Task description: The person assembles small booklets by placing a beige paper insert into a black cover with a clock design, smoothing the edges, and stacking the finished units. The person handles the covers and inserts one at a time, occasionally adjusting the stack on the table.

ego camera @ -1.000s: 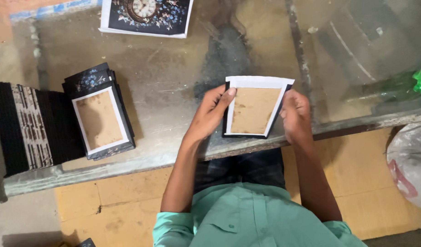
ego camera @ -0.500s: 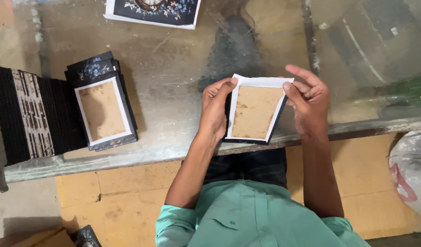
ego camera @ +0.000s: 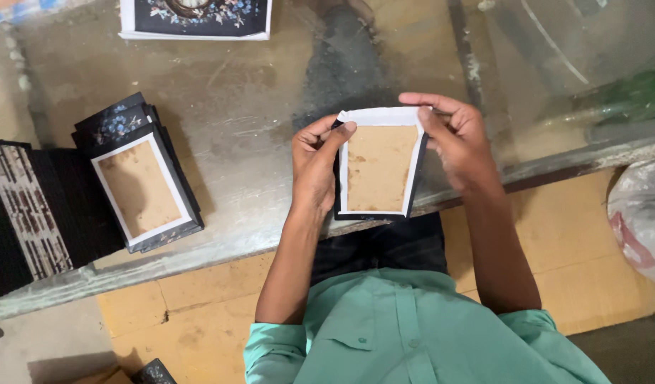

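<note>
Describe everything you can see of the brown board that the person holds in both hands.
The brown board is a flat rectangle that looks like cardboard, with white paper folded over its top and side edges and a dark border beneath. It lies face up at the near edge of the worn table. The left hand pinches its upper left corner; the right hand presses its upper right corner.

Single head cam, no 2nd view to overlap: looks steeply down from above, fairly close, over the person's green shirt (ego camera: pixel 405 334) onto the tabletop (ego camera: pixel 256 121) w/ floor below.
</note>
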